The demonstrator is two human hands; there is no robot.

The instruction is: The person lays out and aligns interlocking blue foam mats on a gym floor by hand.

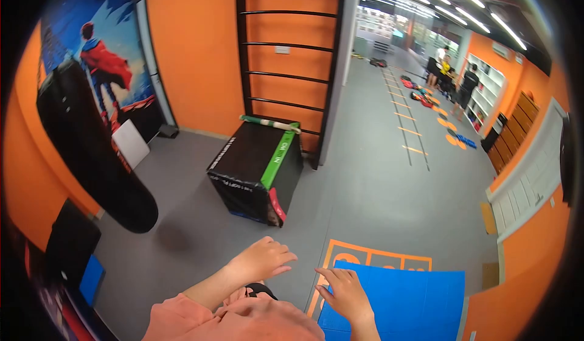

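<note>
Our left hand (263, 260) hangs in mid-view, fingers apart from thumb and slightly bent, pointing toward the right hand (345, 293); that one also has its fingers apart, loosely curled; the two are near each other but separate. Blue mat (413, 304) is on the floor, under and to the right of our right hand; hand overlaps its near-left part in view, contact we can't tell. Orange floor grid (369, 257) shows just beyond the mat, ahead of the right hand, partly covered by it. Black box (243, 152) with a green strip sits ahead of our left hand, well apart; green-and-white roll (267, 122) lies on its far top edge; wall bars (289, 43) rise behind. Punching bag (94, 140) hangs tilted, up and left of the left hand; floor ladder (406, 114) runs far ahead of the right hand; people (468, 85) stand beyond, off to its right.
</note>
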